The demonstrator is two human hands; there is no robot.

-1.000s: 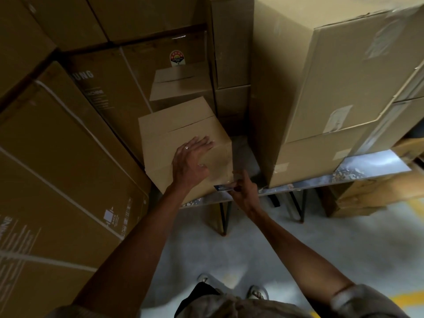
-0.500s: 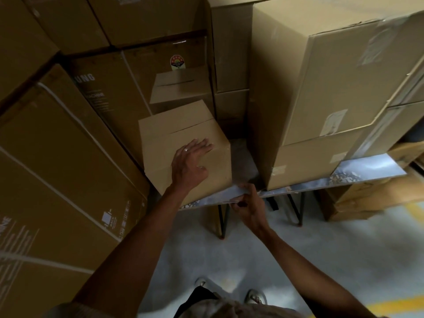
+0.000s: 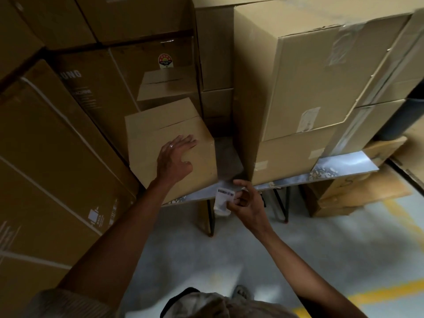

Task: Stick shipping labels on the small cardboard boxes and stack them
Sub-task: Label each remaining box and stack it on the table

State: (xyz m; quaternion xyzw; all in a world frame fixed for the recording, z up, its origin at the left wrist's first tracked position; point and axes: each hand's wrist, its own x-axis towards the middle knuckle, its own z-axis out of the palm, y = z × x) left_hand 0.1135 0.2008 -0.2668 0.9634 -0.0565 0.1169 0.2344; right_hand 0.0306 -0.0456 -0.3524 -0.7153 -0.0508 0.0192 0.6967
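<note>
The left hand (image 3: 175,157) lies flat on the small cardboard box (image 3: 169,145) at the table's (image 3: 344,160) left end. The right hand (image 3: 246,200) pinches a shipping label (image 3: 223,199) just off the near edge. Labelling is in hand; next, the label likely needs pressing onto the box.

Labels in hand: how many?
1 visible: a white barcoded label pinched in the right hand at the table edge, beside the small box under the left hand. More could be stacked behind it.
</note>
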